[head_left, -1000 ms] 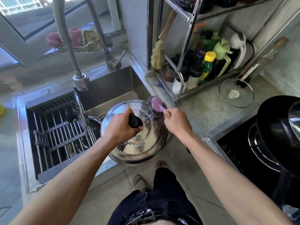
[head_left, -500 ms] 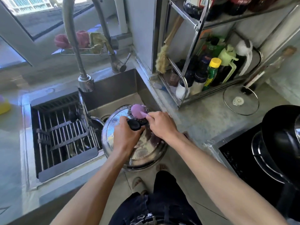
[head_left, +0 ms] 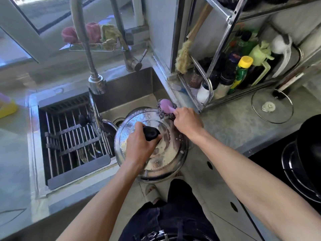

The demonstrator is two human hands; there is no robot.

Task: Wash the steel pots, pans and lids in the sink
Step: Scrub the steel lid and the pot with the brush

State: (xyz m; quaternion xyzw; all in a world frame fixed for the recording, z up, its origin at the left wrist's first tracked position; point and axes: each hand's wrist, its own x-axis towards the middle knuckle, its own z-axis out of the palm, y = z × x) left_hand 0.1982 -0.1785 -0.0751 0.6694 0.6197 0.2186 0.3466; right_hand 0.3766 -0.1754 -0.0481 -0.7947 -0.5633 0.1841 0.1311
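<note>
A round steel lid [head_left: 166, 164], wet and soapy, is held tilted over the front right corner of the sink [head_left: 125, 87]. My left hand [head_left: 139, 145] grips its black knob [head_left: 151, 133]. My right hand [head_left: 188, 121] holds a pink-handled scrubber [head_left: 165, 106] with a steel-wool pad, pressed on the lid's far rim. Another steel lid or pan [head_left: 108, 126] lies partly hidden in the basin behind it.
A black drain rack [head_left: 69, 136] covers the sink's left half, under the hanging spray faucet [head_left: 96, 84]. A steel shelf with bottles [head_left: 241, 73] stands right of the sink. A glass lid [head_left: 271, 106] lies on the counter. Black pots [head_left: 307, 153] sit on the cooktop at right.
My right hand has swept the scrubber from the lid's middle, near the knob, out to its far right rim. My left hand keeps its grip on the knob.
</note>
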